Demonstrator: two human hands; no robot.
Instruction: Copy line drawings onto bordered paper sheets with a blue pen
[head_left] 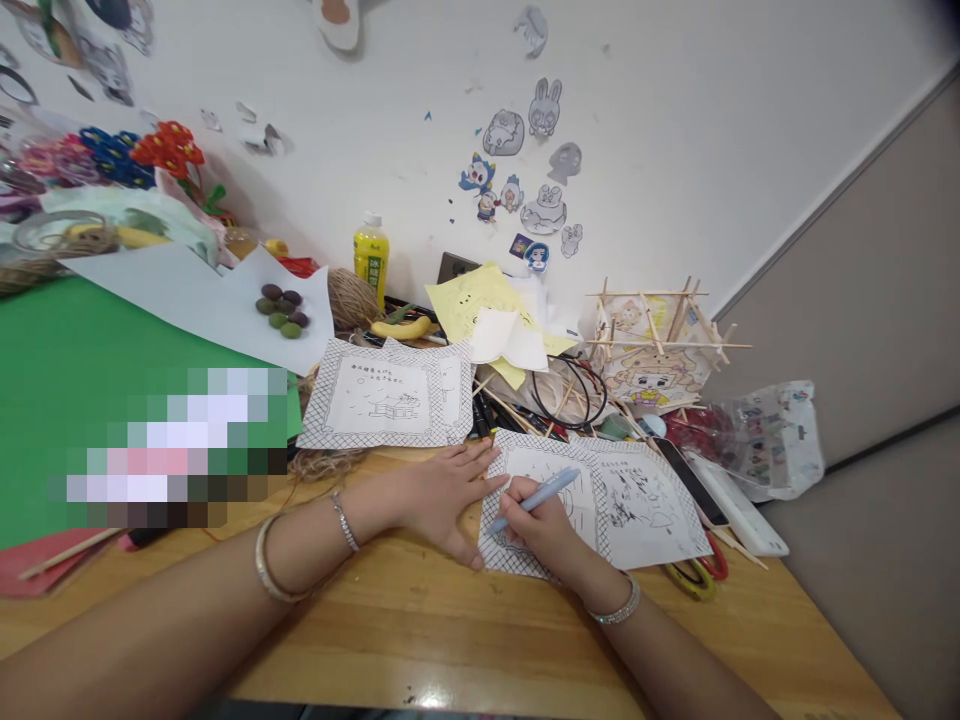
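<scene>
My right hand [538,522] is closed around a light blue pen [551,488], its tip down at the left border of a patterned paper sheet [656,535]. That sheet has a cross-hatched border, line drawings and handwriting, and my right hand covers part of it. Spread flat, my left hand [444,492] rests on the wooden table, its fingertips reaching the sheet's left edge. Just beyond the left hand lies another bordered sheet [375,400] with a small pavilion drawing and writing, overlapping a similar one.
Behind the sheets are a yellow bottle [371,255], a twine ball [352,298], yellow paper [457,295] and a stick-framed lantern [652,350]. At right lie a phone [691,482] and scissors [691,580]. Green board [112,370] covers the left; a white wall stands behind.
</scene>
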